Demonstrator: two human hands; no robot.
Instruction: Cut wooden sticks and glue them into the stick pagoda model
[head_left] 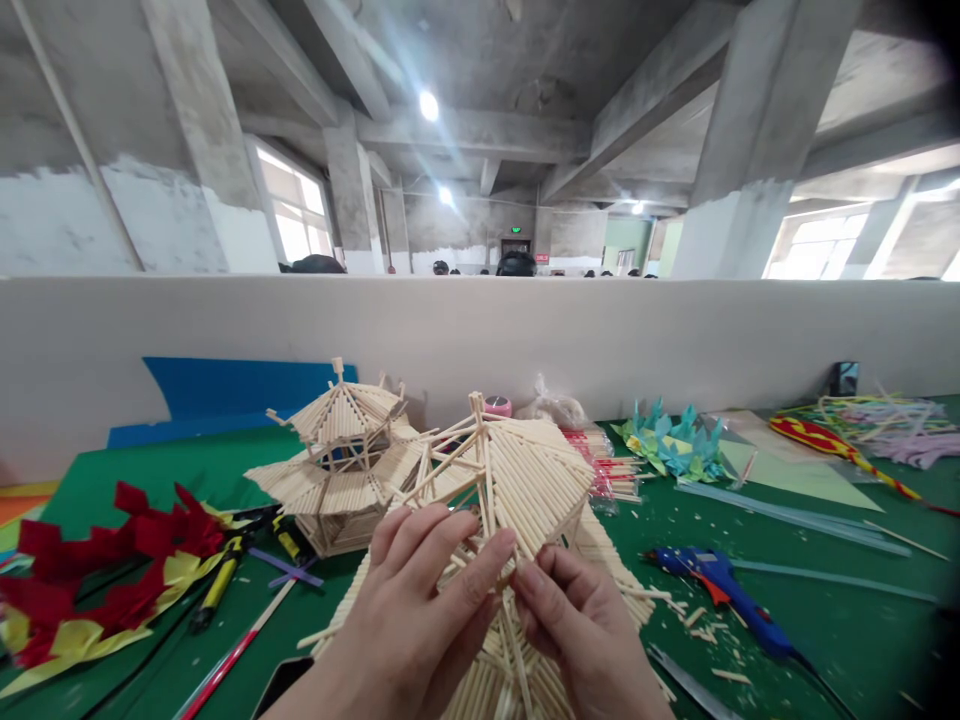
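Partly, both hands (480,610) hide the stick roof (517,480) (lower edge).

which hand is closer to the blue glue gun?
Right. The right hand is at the stick roof, just left of the blue glue gun; the left hand sits farther left, beyond the right.

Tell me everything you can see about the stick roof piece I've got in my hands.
The stick roof is a pale, wood-like cone of thin sticks laid side by side, sloping down from a peak with a short post. Loose stick ends jut out on its left. It sits tilted over a wider layer of sticks on the green table. The left hand and right hand pinch its lower edge.
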